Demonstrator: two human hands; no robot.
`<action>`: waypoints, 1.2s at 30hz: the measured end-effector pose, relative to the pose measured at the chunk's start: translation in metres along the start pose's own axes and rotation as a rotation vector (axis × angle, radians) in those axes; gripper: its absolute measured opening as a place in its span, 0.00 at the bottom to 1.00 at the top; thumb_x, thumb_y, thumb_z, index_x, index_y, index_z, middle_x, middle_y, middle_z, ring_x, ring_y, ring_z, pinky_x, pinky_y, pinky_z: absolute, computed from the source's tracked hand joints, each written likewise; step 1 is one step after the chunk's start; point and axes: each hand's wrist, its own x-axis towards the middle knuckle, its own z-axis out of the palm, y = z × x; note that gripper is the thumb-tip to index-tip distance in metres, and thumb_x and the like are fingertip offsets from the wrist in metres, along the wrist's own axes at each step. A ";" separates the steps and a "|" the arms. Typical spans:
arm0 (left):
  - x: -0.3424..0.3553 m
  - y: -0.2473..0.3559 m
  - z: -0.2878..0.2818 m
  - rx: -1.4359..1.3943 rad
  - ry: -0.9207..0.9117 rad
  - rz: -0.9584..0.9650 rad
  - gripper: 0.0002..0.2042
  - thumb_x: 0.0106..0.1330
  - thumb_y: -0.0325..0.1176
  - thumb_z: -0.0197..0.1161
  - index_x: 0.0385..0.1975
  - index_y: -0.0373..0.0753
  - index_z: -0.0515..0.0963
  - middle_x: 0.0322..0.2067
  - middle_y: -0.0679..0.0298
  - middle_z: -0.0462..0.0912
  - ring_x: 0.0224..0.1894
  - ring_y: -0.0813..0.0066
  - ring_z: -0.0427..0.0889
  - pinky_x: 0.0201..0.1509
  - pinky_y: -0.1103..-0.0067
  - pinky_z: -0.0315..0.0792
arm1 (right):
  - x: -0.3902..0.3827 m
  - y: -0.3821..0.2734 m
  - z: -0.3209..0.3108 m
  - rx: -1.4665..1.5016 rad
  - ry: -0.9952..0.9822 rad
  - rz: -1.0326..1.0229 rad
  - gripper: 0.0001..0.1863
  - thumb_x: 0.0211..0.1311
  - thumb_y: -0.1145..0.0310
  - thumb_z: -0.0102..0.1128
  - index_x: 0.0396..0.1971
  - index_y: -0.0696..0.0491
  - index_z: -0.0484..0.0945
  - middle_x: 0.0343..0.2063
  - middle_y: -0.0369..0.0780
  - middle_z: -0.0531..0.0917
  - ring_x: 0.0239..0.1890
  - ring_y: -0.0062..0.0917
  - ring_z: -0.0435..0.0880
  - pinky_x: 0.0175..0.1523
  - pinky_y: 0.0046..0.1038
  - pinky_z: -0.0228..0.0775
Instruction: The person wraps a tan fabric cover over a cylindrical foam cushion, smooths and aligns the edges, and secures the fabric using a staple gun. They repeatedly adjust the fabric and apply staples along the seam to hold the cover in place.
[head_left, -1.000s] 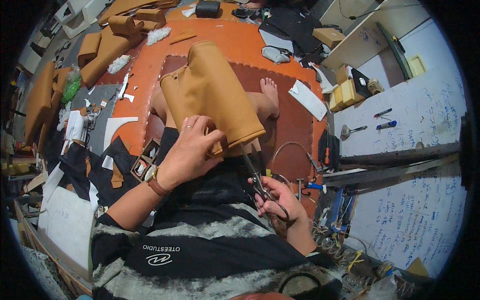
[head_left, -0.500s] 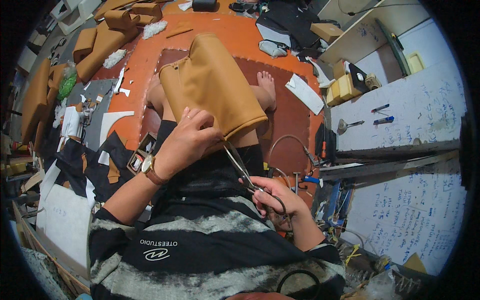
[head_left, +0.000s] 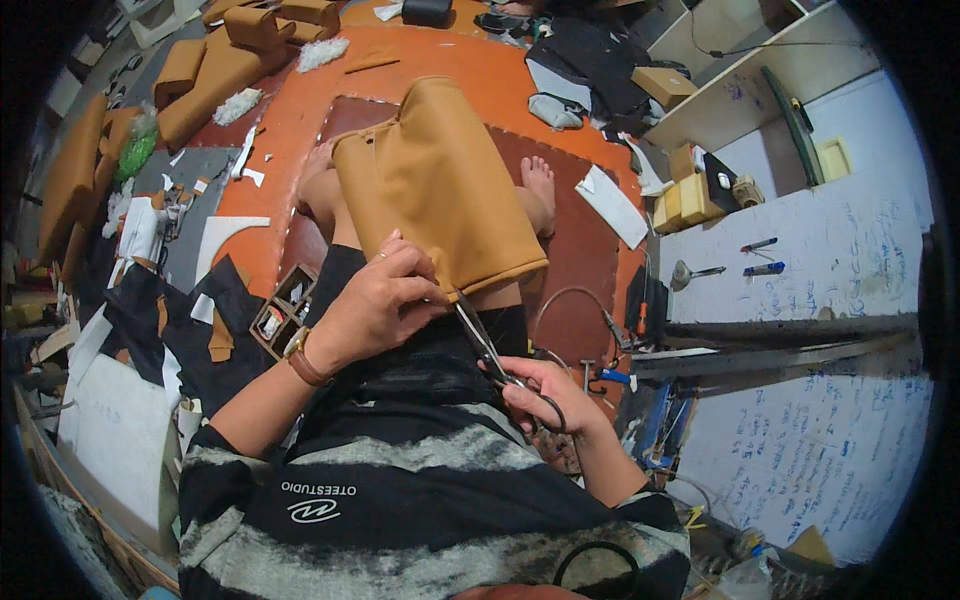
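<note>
Across my lap lies a tan leather-like cushion (head_left: 440, 190) with a rolled seam along its near edge. At that edge's left corner, my left hand (head_left: 378, 308) has thumb and fingers pinched together on the cover; whether a thread is also between them is too small to tell. My right hand (head_left: 548, 390) grips a pair of metal scissors (head_left: 480, 338) by the dark handles. Their blades point up and left, with the tips touching or very close to the seam beside my left fingertips. The blades look nearly closed.
To the left, a small compartment box (head_left: 288, 308) sits by my thigh near black fabric scraps (head_left: 185, 320). More tan cushions (head_left: 215, 85) lie at the far left. A white strip (head_left: 612, 207) is on the orange mat (head_left: 440, 60). A white written-on board (head_left: 800, 250) stands at right.
The view has shifted slightly, so the cushion and left hand appear a little lower. Both hands keep their grip, and the scissor tips stay at the seam.
</note>
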 end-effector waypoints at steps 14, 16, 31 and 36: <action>-0.005 -0.004 0.003 -0.047 0.046 0.020 0.10 0.57 0.25 0.80 0.37 0.42 0.90 0.41 0.64 0.81 0.54 0.60 0.84 0.80 0.49 0.64 | 0.004 -0.014 0.023 0.040 0.116 0.021 0.30 0.83 0.56 0.58 0.73 0.61 0.71 0.22 0.30 0.78 0.21 0.12 0.75 0.29 0.19 0.67; -0.006 -0.005 0.004 -0.034 0.043 0.030 0.09 0.57 0.25 0.80 0.37 0.42 0.89 0.40 0.64 0.81 0.54 0.60 0.84 0.80 0.49 0.64 | 0.003 -0.018 0.026 0.013 0.130 0.039 0.29 0.84 0.56 0.58 0.71 0.61 0.72 0.24 0.31 0.78 0.22 0.13 0.75 0.29 0.19 0.68; -0.008 -0.006 0.014 0.015 0.175 0.038 0.09 0.62 0.28 0.77 0.39 0.40 0.86 0.36 0.61 0.80 0.44 0.57 0.84 0.75 0.54 0.70 | -0.008 -0.007 0.004 0.103 -0.017 0.163 0.25 0.85 0.48 0.55 0.58 0.58 0.74 0.26 0.33 0.77 0.25 0.17 0.79 0.33 0.24 0.77; -0.001 -0.002 0.014 0.068 0.180 0.079 0.08 0.63 0.29 0.76 0.39 0.39 0.86 0.36 0.60 0.80 0.42 0.56 0.84 0.73 0.54 0.72 | -0.009 -0.005 0.002 0.125 -0.062 0.104 0.26 0.86 0.48 0.52 0.64 0.56 0.75 0.26 0.33 0.76 0.26 0.19 0.78 0.33 0.25 0.76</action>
